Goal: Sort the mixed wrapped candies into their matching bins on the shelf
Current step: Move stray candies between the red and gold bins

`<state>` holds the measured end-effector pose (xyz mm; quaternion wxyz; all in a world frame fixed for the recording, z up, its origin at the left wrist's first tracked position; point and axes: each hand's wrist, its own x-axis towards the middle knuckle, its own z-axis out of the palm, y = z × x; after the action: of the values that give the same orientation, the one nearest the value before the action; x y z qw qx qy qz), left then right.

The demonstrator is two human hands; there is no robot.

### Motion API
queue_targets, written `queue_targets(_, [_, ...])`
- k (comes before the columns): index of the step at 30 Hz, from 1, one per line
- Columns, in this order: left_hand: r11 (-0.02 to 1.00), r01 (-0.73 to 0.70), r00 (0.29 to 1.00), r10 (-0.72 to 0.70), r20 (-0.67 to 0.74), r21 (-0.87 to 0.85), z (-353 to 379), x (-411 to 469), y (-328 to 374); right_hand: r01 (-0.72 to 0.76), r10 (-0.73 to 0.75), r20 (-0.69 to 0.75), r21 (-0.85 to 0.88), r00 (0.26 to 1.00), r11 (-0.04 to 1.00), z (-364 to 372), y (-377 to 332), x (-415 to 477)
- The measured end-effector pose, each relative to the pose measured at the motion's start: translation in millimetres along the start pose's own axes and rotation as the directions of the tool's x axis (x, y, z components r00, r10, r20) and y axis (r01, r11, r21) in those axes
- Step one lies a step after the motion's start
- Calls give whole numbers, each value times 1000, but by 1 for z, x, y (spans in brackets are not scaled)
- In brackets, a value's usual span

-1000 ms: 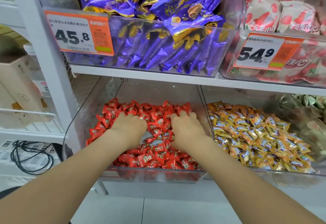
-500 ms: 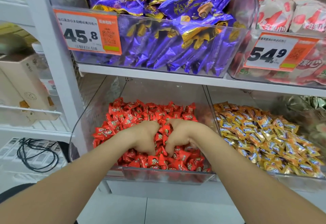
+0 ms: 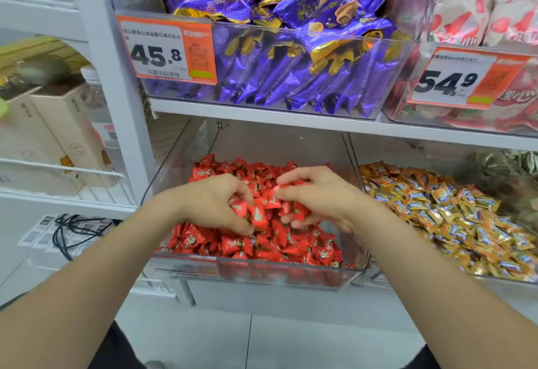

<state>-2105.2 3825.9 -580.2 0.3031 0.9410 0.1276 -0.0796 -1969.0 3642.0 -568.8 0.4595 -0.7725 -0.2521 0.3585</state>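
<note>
A clear bin (image 3: 291, 277) on the lower shelf holds a heap of red wrapped candies (image 3: 262, 246). Above the heap, my left hand (image 3: 209, 203) and my right hand (image 3: 320, 200) face each other, fingers curled, and cup a bunch of red candies (image 3: 259, 208) between them. Some of these candies look blurred, as if loose. To the right stands another clear bin full of orange and yellow wrapped candies (image 3: 436, 211).
The upper shelf carries a bin of purple packets (image 3: 291, 57) with a 45.8 price tag (image 3: 167, 48) and a bin of white and red packets (image 3: 480, 19) tagged 54.9 (image 3: 463, 77). Greenish candies (image 3: 506, 165) lie far right. Beige boxes (image 3: 58, 133) and a black cable (image 3: 72, 232) sit left.
My hands went from lying flat on the red heap to scooping inward, then rose a little with a bunch of red candies cupped between them. The view shifted slightly left.
</note>
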Motion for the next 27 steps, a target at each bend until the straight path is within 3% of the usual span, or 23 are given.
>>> queue_targets(2, [994,4,999,0,-36,106,4,0,-2,84,-122,-107,-309,987,947,-2,8,3])
queue_targets(4, [962,35,992,-1,-126,271,6,-1,-2,120,-262,-125,-652,957,749,-8,17,6])
queue_targets(6, [908,33,981,51,-189,417,7,0,-2,89,-274,-104,-787,956,611,-9,24,5])
queue_targets(8, [915,-82,965,173,-198,396,9,1,2,84,-275,-87,-828,958,555,-4,27,3])
queue_targets(10, [953,-147,969,192,-154,266,12,0,6,125,-348,-80,-839,934,529,0,25,3])
queue_targets(13, [956,-128,992,122,38,265,21,3,6,234,-311,12,-685,950,690,8,15,1])
queue_targets(15, [939,-131,990,106,96,319,27,7,3,274,-220,165,-644,962,714,17,14,-3])
queue_targets(19, [928,-147,989,133,64,341,27,18,1,317,-190,253,-748,948,584,22,21,-1])
queue_targets(23, [946,-147,988,151,6,289,26,21,-4,268,-192,197,-827,961,494,10,21,-1])
queue_targets(27, [972,-94,974,134,-182,213,15,15,-7,216,-315,106,-915,943,340,7,25,-2])
